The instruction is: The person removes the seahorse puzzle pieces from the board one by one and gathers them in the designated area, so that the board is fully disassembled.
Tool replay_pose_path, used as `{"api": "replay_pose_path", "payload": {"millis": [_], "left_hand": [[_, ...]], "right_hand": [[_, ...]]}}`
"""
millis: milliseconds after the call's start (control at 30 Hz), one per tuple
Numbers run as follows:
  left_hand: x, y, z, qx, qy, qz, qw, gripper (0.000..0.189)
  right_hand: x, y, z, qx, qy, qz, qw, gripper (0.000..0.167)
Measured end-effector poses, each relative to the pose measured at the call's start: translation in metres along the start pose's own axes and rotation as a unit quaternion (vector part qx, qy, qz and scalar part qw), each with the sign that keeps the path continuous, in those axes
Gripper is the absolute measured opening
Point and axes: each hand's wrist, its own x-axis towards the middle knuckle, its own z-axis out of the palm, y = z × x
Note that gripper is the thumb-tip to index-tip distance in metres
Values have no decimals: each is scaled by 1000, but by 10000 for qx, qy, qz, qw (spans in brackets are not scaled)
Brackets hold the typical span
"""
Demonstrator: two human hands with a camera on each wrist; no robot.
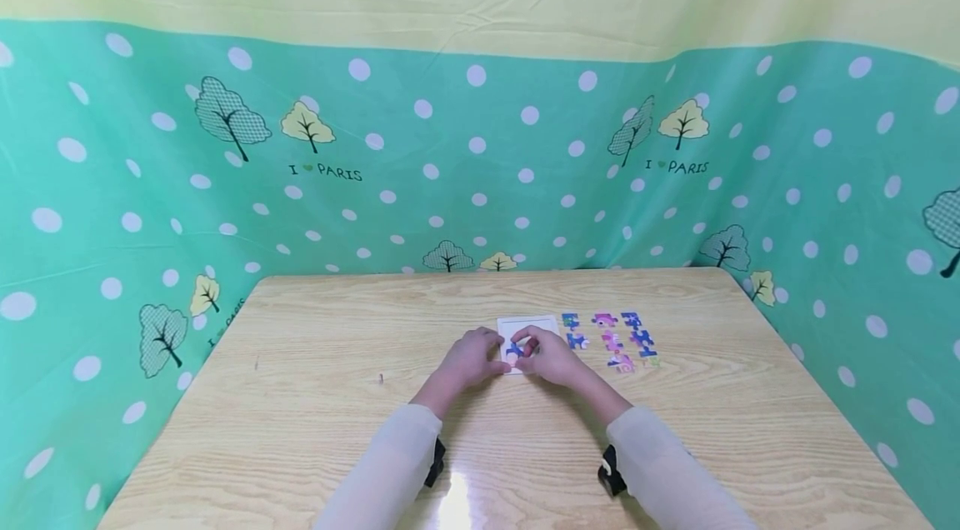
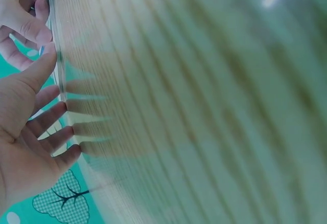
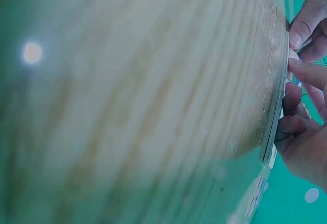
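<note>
A white puzzle board (image 1: 542,322) lies on the table with a few pieces in its lower left part, among them a blue puzzle piece (image 1: 513,351). My left hand (image 1: 471,357) is at the board's left edge; its thumb touches near the front corner and its other fingers are spread and fairly straight, as the left wrist view shows with the left fingers (image 2: 47,118). My right hand (image 1: 553,357) reaches over the board from the right, thumb and index finger pinching a puzzle piece that the fingers mostly hide. In the right wrist view, the right hand (image 3: 306,137) leans on the board's edge.
Right of the board lie several loose jigsaw pieces, including a pink piece (image 1: 612,342) and a blue-purple piece (image 1: 642,342). A small scrap (image 1: 381,378) lies to the left on the wooden table (image 1: 315,430). A green dotted curtain (image 1: 480,172) encloses the table's back and sides.
</note>
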Motion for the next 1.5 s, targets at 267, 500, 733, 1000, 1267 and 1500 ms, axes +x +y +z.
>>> {"api": "replay_pose_path", "payload": {"millis": [267, 500, 733, 1000, 1267, 1500], "left_hand": [[1, 0, 1, 43, 9, 44, 10000, 52], [1, -1, 1, 42, 8, 68, 10000, 52], [1, -3, 1, 52, 23, 50, 10000, 52], [2, -2, 1, 29, 28, 64, 10000, 52], [2, -1, 2, 1, 31, -6, 10000, 52], [4, -3, 5, -24, 25, -83, 10000, 52]], "right_hand": [[-2, -1, -1, 245, 184, -109, 9995, 24], [-2, -4, -3, 339, 331, -6, 9989, 19], [-5, -7, -7, 494, 269, 125, 9983, 20], [-7, -3, -14, 650, 105, 249, 9975, 23], [-13, 1, -27, 549, 139, 297, 9980, 26], [-17, 6, -36, 311, 165, 245, 9991, 23]]}}
